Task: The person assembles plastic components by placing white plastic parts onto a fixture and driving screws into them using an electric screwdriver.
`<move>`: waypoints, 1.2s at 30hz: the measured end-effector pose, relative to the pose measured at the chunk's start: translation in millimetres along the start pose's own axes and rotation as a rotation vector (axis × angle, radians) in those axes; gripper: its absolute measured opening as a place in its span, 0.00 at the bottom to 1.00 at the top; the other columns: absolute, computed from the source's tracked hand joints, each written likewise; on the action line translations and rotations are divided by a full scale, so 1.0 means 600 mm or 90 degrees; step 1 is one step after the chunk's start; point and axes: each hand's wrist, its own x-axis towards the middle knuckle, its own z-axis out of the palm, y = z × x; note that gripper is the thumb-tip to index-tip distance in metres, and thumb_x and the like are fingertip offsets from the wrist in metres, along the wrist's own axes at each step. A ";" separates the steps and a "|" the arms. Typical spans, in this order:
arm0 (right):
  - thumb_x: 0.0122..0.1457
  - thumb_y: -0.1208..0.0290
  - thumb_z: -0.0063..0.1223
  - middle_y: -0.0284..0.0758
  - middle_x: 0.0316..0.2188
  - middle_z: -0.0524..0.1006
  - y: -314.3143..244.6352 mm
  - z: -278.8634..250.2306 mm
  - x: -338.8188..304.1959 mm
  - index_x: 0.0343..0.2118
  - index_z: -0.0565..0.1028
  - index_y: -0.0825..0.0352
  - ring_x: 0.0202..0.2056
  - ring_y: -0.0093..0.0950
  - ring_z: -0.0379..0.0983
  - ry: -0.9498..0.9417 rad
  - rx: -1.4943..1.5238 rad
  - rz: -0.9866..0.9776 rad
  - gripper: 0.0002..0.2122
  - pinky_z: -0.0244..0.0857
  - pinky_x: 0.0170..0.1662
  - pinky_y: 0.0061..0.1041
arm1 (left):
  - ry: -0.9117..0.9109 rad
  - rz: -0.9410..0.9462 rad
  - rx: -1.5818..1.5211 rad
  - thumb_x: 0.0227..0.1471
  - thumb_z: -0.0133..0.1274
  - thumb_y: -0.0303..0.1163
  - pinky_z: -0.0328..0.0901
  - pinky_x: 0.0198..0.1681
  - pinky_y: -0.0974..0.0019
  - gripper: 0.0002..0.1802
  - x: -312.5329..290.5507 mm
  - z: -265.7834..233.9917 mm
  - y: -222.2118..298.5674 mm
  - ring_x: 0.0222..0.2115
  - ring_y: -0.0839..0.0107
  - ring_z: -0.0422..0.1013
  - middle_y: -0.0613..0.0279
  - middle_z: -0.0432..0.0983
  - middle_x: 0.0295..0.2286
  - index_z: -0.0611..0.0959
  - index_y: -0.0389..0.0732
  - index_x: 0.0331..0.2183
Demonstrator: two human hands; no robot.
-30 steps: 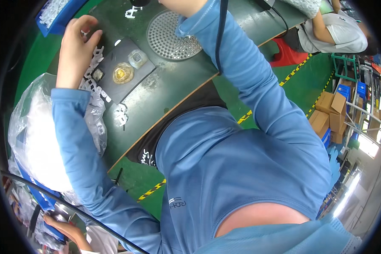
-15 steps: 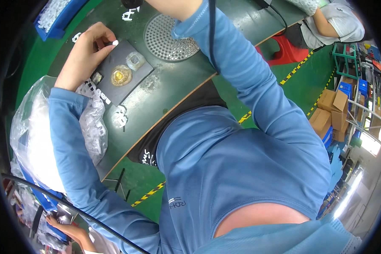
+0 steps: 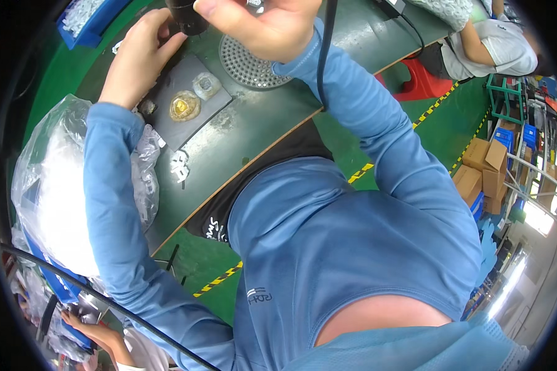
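My left hand is over the far left of the workbench, fingers curled and thumb reaching to a black cylindrical tool. Whatever lies between its fingertips is hidden. At the top edge, my right hand has its thumb along that tool, closed on it; most of the grip is cut off. Below my left hand lies a dark grey mat bearing a yellowish translucent lump and a clear greyish lump. A perforated metal disc lies partly under my right hand.
White plastic parts lie by the bench's near edge. A clear bag of white material stands left of my arm; a blue bin is beyond. A black cable hangs before my right wrist. Co-workers sit at right and lower left.
My right hand has moved down and left into view with the black tool. The left hand has shifted slightly up and right; the small white part at its fingertips no longer shows.
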 end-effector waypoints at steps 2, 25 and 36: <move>0.56 0.80 0.65 0.24 0.24 0.74 0.003 0.003 -0.003 0.38 0.77 0.67 0.21 0.11 0.68 0.000 0.015 0.004 0.09 0.58 0.24 0.13 | 0.021 -0.014 0.014 0.58 0.58 0.26 0.69 0.38 0.68 0.10 -0.001 0.002 -0.001 0.32 0.71 0.73 0.63 0.78 0.33 0.81 0.35 0.42; 0.53 0.64 0.70 0.26 0.22 0.79 0.020 0.034 -0.024 0.43 0.83 0.61 0.20 0.19 0.74 -0.170 -0.196 -0.071 0.15 0.69 0.24 0.19 | 0.165 -0.222 -0.847 0.61 0.59 0.26 0.73 0.50 0.63 0.14 -0.121 -0.019 0.109 0.38 0.67 0.81 0.53 0.84 0.39 0.81 0.31 0.47; 0.52 0.72 0.68 0.32 0.17 0.74 -0.006 -0.026 -0.022 0.36 0.82 0.64 0.17 0.28 0.72 -0.459 -0.163 0.117 0.09 0.65 0.22 0.28 | 0.237 -0.230 -0.651 0.62 0.57 0.29 0.74 0.45 0.66 0.15 -0.126 -0.030 0.090 0.36 0.65 0.81 0.47 0.84 0.36 0.84 0.26 0.44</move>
